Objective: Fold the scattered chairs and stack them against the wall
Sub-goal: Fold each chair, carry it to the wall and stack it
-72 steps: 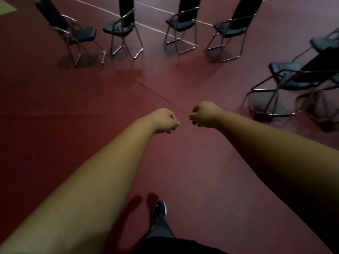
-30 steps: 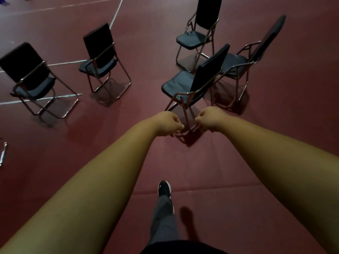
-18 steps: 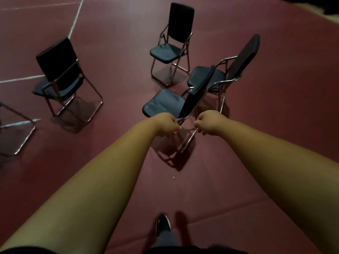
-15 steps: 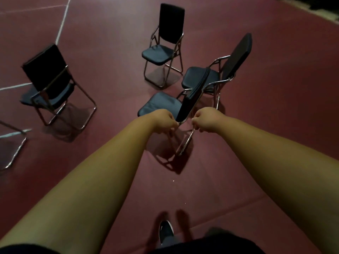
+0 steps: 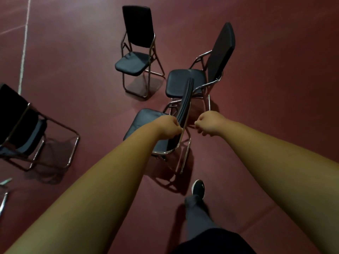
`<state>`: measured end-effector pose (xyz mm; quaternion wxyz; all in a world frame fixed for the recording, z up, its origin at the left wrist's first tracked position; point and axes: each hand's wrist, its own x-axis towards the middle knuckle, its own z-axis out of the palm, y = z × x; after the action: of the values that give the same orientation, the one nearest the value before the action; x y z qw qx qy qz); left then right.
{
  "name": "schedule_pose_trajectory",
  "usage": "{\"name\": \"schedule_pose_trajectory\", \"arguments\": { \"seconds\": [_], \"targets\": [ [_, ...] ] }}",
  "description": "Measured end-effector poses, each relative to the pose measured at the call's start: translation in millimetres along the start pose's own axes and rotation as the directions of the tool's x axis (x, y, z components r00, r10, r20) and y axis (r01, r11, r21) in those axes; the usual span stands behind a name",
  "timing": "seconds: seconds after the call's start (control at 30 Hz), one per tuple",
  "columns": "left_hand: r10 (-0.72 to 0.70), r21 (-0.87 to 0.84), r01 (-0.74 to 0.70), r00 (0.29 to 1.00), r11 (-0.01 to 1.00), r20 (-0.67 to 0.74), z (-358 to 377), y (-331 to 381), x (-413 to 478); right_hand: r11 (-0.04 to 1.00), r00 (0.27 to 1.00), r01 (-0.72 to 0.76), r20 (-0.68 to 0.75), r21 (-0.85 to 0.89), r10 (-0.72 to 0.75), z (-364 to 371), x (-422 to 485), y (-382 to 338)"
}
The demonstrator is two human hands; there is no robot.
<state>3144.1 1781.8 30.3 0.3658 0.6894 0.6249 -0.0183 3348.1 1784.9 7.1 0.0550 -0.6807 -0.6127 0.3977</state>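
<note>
I saw the nearest chair standing open in the middle of the frame. The left hand was curled at its back; if it held on, I couldn't tell. The right hand was an empty fist beside it.

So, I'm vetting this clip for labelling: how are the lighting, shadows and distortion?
Head view: dim overall; the nearest folding chair casts a soft shadow on the red floor; wide-angle lens stretches both forearms; the left-edge chair looks slightly smeared.

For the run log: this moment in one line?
nearest chair: unfolded | left hand: fist at backrest, grip unclear | right hand: fist, empty
</note>
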Motion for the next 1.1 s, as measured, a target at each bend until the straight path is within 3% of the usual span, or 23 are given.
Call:
{"name": "schedule_pose_trajectory", "arguments": {
  "seconds": [0.17,0.43,0.63,0.97,1.1],
  "targets": [
    [-0.07,0.101,0.066,0.997,0.993,0.031,-19,10,101,0.983,0.995,-0.09,0.059,0.158,0.082,-16,115,10],
    [-0.186,-0.033,0.196,0.962,0.98,0.201,-21,10,215,0.896,0.98,-0.196,0.107,0.399,0.167,-42,222,12],
    [-0.215,-0.131,0.246,0.953,0.96,0.213,6,-26,277,0.89,0.975,-0.21,0.159,0.405,0.157,-30,251,18],
    [-0.074,-0.262,0.164,0.944,0.951,0.321,25,-79,348,0.878,0.961,-0.249,0.22,0.408,0.171,-46,266,-2],
    [-0.038,-0.334,0.169,0.931,0.927,0.364,-43,-60,303,0.835,0.959,-0.281,0.171,0.473,0.226,-28,277,-32]
  ]
}}
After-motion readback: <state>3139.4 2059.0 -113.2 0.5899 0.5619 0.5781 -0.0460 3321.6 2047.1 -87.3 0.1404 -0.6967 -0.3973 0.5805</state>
